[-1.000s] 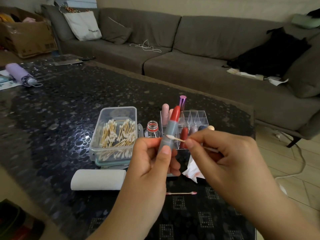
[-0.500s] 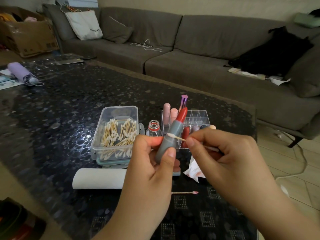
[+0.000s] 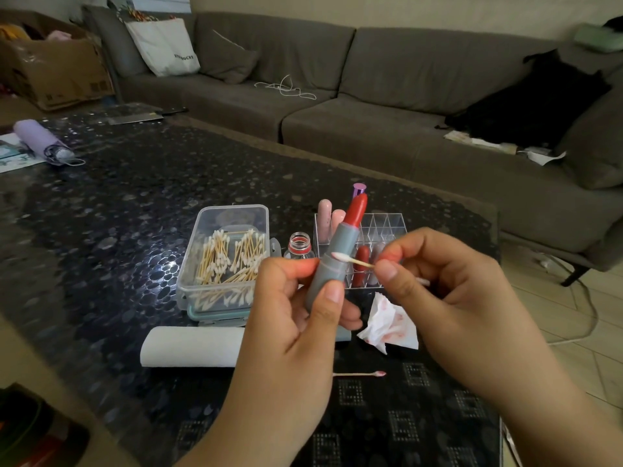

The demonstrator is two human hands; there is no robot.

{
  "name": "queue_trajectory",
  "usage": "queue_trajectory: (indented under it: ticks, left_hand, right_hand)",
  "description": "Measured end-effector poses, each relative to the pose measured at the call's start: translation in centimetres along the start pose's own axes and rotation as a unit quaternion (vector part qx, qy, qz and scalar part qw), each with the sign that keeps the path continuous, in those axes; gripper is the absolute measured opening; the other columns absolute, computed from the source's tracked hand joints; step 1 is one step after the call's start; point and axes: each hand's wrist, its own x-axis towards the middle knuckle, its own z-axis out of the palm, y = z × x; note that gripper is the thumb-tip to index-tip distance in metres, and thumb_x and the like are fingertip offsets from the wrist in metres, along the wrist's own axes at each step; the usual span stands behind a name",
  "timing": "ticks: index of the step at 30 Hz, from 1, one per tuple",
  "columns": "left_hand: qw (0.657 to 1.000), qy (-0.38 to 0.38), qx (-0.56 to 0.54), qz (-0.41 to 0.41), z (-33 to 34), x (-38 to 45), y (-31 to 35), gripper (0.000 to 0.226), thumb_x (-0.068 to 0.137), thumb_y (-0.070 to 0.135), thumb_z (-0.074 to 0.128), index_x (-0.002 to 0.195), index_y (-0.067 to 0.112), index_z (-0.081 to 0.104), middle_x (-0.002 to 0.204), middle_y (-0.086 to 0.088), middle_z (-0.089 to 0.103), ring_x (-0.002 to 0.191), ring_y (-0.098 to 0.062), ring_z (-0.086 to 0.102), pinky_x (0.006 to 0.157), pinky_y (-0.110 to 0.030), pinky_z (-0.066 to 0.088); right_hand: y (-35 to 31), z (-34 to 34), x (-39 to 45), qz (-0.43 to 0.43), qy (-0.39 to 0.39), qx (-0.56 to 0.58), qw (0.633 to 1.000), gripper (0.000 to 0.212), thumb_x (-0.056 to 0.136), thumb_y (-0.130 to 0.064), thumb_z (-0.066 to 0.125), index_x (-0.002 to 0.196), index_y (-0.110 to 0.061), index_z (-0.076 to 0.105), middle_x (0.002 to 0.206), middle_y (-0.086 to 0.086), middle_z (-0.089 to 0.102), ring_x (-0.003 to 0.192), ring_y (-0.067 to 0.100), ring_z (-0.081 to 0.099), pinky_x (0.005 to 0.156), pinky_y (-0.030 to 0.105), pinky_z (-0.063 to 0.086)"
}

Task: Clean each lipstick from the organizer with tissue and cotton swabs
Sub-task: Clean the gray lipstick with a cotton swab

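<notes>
Red lipstick [image 3: 340,251] mid-frame, gripped by left hand [image 3: 303,318]; right hand [image 3: 448,298] pinches cotton swab [image 3: 352,260], probably touching its tube. Next: rub gently.

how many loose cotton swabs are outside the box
2: one cotton swab pinched in the right hand, touching the lipstick; one used swab on the table.

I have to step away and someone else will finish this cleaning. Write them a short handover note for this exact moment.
Left hand grips the grey lipstick, red bullet wound up, cap off.
Right hand pinches a cotton swab, tip against the grey tube.
Organizer behind holds more lipsticks. Swab box is open, tissue roll in front of it.
Done, judging by a stained tissue and a used swab on the table: some wiping.
Left: finish this tube, then the others.
</notes>
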Motion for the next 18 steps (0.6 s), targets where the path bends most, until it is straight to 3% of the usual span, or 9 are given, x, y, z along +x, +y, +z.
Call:
queue_trajectory:
  ticks: [3,6,10,13,18]
  left_hand:
    - [1.0,-0.009,-0.017,0.002,-0.09,0.1,0.12,0.014,0.08,0.043,0.059,0.091,0.037,0.054,0.08,0.005,0.069,0.071,-0.011,0.068,0.071,-0.022,0.053]
    - [0.999,-0.003,-0.036,-0.003,-0.15,0.2,0.14,0.014,0.081,0.038,0.057,0.094,0.032,0.054,0.079,0.006,0.069,0.071,-0.011,0.068,0.07,-0.033,0.054]
    - [0.999,-0.016,-0.031,-0.005,-0.16,0.19,0.03,0.013,0.08,0.042,0.061,0.091,0.037,0.055,0.079,0.005,0.069,0.072,-0.012,0.068,0.071,-0.032,0.054]
    - [0.999,-0.031,-0.039,-0.001,-0.07,0.06,-0.09,0.016,0.076,0.047,0.058,0.089,0.039,0.055,0.078,0.004,0.069,0.071,-0.011,0.068,0.071,-0.023,0.054]
    - [0.997,-0.029,-0.066,-0.017,0.03,0.05,0.06,0.013,0.076,0.045,0.059,0.088,0.039,0.059,0.079,0.004,0.069,0.07,-0.011,0.067,0.071,-0.032,0.054]
  right_hand:
    - [-0.05,-0.3,0.11,0.003,0.003,0.015,1.0,0.021,0.086,-0.04,0.065,0.075,-0.022,0.064,0.057,-0.006,0.058,0.051,0.002,0.048,0.051,0.01,0.038]
    - [-0.46,-0.56,0.21,0.017,0.011,0.022,1.0,0.017,0.077,-0.035,0.059,0.07,-0.021,0.065,0.051,-0.015,0.055,0.046,-0.001,0.048,0.049,0.005,0.035]
    - [-0.2,-0.16,0.25,0.009,0.007,0.021,1.0,0.023,0.084,-0.039,0.065,0.07,-0.021,0.064,0.052,-0.01,0.054,0.046,0.0,0.044,0.047,0.008,0.034]
    - [-0.07,0.27,0.24,-0.002,0.007,0.011,1.0,0.013,0.081,-0.036,0.063,0.077,-0.024,0.064,0.055,0.001,0.057,0.05,0.004,0.044,0.049,0.015,0.037]
    - [-0.14,-0.61,0.37,0.014,-0.005,0.029,0.999,0.016,0.084,-0.038,0.064,0.076,-0.024,0.068,0.061,0.005,0.061,0.053,0.005,0.049,0.051,0.013,0.041]
